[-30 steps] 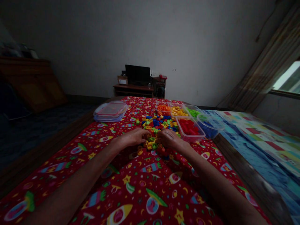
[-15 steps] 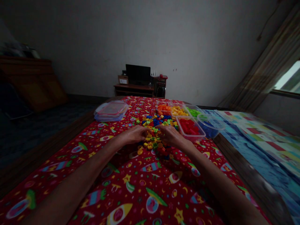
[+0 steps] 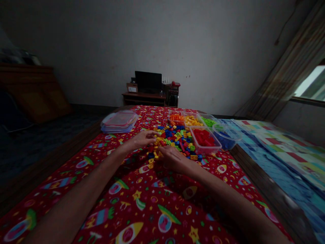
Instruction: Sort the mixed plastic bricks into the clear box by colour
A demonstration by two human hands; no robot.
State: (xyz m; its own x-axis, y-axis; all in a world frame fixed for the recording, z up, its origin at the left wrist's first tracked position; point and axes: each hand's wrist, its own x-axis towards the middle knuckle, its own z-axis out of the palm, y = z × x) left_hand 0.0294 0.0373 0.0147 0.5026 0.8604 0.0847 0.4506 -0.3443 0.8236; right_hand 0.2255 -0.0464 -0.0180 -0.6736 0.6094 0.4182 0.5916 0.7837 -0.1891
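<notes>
A heap of small mixed-colour plastic bricks (image 3: pixel 175 137) lies on a red cloth printed with rockets (image 3: pixel 152 203). My left hand (image 3: pixel 143 139) rests at the heap's left edge, fingers curled over a few bricks. My right hand (image 3: pixel 172 157) lies palm down at the near edge of the heap, fingers bent over some bricks; what is under it is hidden. To the right stand clear tubs of sorted bricks: red (image 3: pixel 205 139), blue (image 3: pixel 226 137), green (image 3: pixel 209 121), yellow (image 3: pixel 192 121) and orange (image 3: pixel 176 118).
A stack of clear lids (image 3: pixel 119 121) lies at the cloth's far left. A blue patterned mat (image 3: pixel 274 152) borders the right side. A low wooden stand with a dark screen (image 3: pixel 148 86) stands by the far wall. A curtain and window are at right.
My right hand has drawn back toward me and to the left, off the heap's middle. My left hand has shifted slightly forward. Bricks near the red tub have come into view.
</notes>
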